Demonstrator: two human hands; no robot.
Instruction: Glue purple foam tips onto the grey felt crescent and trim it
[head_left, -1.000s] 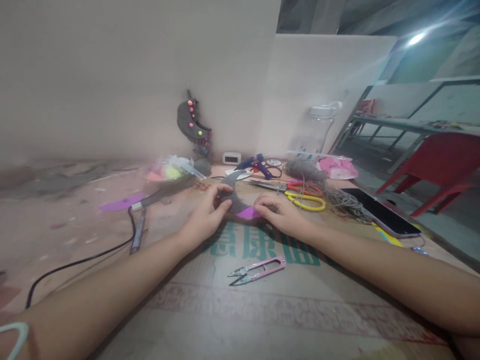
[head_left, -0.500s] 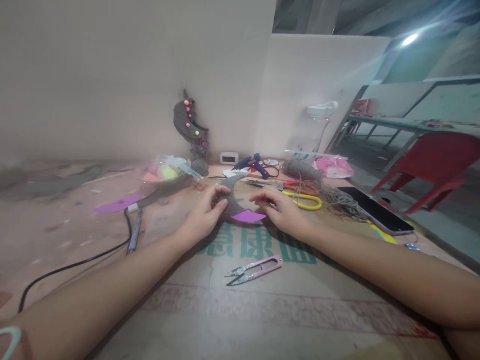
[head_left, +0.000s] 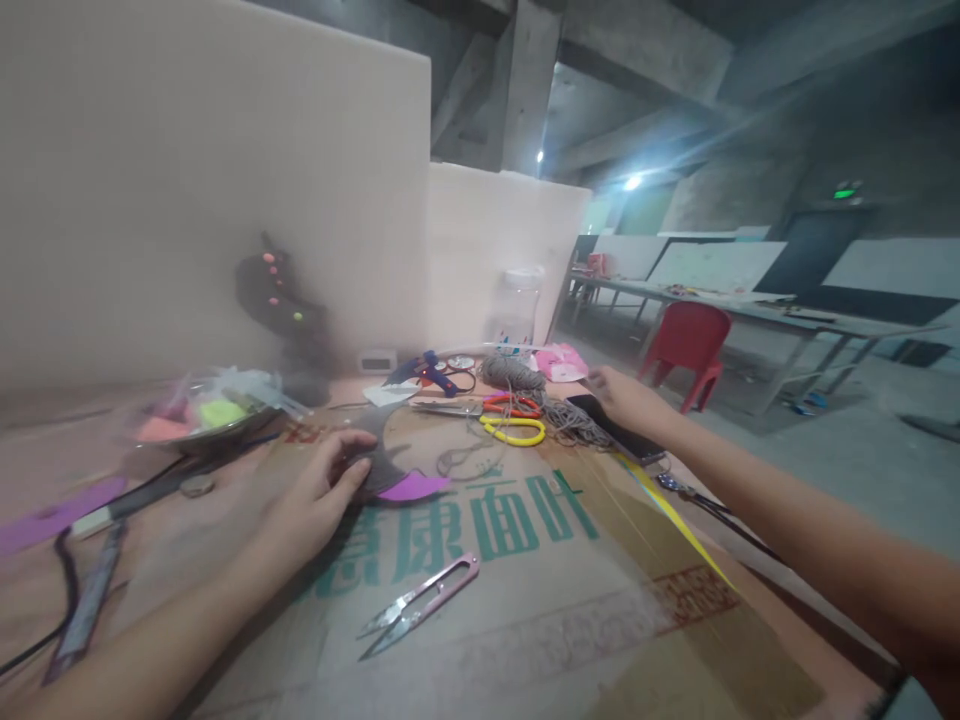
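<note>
My left hand (head_left: 334,480) is closed on a grey felt crescent (head_left: 386,465), thumb and fingers pinching its left side. A purple felt piece (head_left: 414,487) shows at the crescent's lower tip. My right hand (head_left: 619,398) is stretched out to the far right, over the far end of a black phone (head_left: 630,435), fingers extended close to a pink packet (head_left: 561,362). Nothing shows in it; whether its fingertips touch the packet is unclear. Pink thread snips (head_left: 427,600) lie on the cardboard (head_left: 525,610) in front of me.
Yellow-and-orange-handled scissors (head_left: 514,430), grey yarn (head_left: 514,373) and a blue glue gun (head_left: 435,372) lie at the back. A bowl (head_left: 202,425) of coloured pieces stands left. A dark pin-dotted crescent (head_left: 274,290) is at the wall. A red chair (head_left: 686,345) stands beyond.
My right hand has moved away from the felt crescent, out to the right near the pink packet. The view has turned right. My left hand still holds the crescent.
</note>
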